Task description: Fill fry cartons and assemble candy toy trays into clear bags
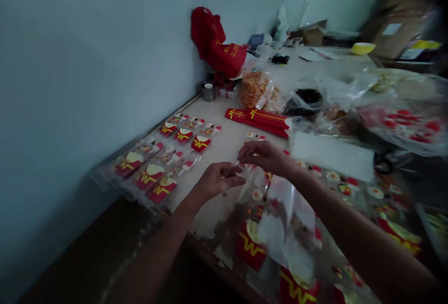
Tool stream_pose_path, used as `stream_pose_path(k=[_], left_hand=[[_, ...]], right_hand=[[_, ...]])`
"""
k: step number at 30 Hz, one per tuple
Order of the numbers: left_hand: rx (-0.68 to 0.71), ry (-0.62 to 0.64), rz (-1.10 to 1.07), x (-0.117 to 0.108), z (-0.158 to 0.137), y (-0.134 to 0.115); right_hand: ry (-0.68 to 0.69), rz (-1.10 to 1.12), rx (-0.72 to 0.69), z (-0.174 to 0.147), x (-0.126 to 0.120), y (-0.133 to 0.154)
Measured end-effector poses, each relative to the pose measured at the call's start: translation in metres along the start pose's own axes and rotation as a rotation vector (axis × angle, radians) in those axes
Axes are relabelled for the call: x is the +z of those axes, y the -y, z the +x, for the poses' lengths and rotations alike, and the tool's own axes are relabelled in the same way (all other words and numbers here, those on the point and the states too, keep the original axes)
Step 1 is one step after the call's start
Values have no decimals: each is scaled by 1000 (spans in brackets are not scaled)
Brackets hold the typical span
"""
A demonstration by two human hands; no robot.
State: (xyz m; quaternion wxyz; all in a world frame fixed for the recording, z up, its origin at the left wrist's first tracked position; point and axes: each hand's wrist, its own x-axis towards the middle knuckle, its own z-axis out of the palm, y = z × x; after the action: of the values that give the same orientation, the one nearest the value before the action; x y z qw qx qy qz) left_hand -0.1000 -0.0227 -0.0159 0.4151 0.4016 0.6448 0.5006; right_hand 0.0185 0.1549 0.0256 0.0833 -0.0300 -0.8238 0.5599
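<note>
At left, smooth clear-plastic packets [152, 173] lie on the surface [224, 148], long axes slanting away rightward, red ends toward us. Our left hand [222, 180] curls, its grip unclear; between our hands, filmy plastic [238, 164], direction blurred, is pinched by our right hand [264, 157].

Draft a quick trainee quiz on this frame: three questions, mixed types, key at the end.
1. Multiple choice. What colour is the bowl towards the upper right? A) blue B) yellow C) green
2. True or false. The left hand and the right hand are close together over the table.
3. Count. In the group of clear packets on the wall side of the left hand, how many red pieces with a yellow zigzag show?

Key: 1. B. 2. True. 3. Six, in two rows of three.
</note>
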Motion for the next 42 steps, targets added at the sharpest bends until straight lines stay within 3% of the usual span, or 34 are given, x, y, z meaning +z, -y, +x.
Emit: stream_pose_path(k=[4,7,9,12,14,17,22,27,31,37,42], left_hand=[[-195,-34,-79,-41,-25,0],[-288,-136,-208,-58,-41,12],[-351,-233,-306,-62,-50,25],[-449,-348,-433,-58,-56,43],[-484,-361,-478,-55,-55,49],[-442,-285,-485,-52,-50,52],[-394,-255,-384,-54,-41,49],[-412,-360,-489,-53,-37,46],[-447,-455,-544,-47,-34,53],[-396,-564,-319,-34,-29,59],[-368,-507,-168,-20,-24,49]], right_hand=[[350,-5,-50,75,18,1],[320,-252,-120,137,15,-19],[302,-583,-178,172,13,-37],[495,-998,-249,208,18,-58],[605,-1132,-293,221,24,-64],[653,-1236,-305,232,29,-65],[671,-1293,-254,239,27,-64],[656,-1245,-269,234,18,-79],[525,-1167,-219,224,-2,-80],[330,-1072,-295,175,-38,-25],[300,-1155,-334,116,-40,21]])
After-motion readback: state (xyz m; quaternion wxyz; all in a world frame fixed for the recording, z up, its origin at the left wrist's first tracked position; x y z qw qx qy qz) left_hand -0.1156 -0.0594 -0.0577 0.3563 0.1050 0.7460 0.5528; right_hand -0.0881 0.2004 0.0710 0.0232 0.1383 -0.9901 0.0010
